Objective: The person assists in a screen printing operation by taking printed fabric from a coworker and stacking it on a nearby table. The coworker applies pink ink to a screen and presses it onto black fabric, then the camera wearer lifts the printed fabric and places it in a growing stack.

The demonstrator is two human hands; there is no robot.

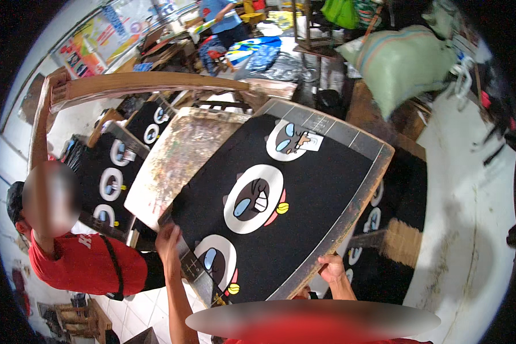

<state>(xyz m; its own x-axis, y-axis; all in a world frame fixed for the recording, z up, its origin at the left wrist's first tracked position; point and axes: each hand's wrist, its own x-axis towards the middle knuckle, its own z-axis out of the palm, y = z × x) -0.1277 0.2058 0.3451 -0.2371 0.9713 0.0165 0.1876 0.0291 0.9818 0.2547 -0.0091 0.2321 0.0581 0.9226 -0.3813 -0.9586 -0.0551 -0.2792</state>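
Note:
A large flat board (358,136) is in my two hands, and black fabric (315,200) lies smooth over it. Three cartoon faces in white ovals run down the cloth; the middle face (253,198) has pink and yellow marks beside it. My left hand (168,243) is closed at the board's left edge, some of its fingers blurred. On the lower right edge, my right hand (331,268) grips with the thumb on top and the other fingers partly hidden beneath.
Left stands a person in a red shirt (92,264) beside a wooden frame (155,81). Behind my board is a paint-stained panel (178,152). Printed black cloths (94,155) lie left, others (404,195) right. A stuffed sack (404,63) and a person in blue (223,23) are farther back.

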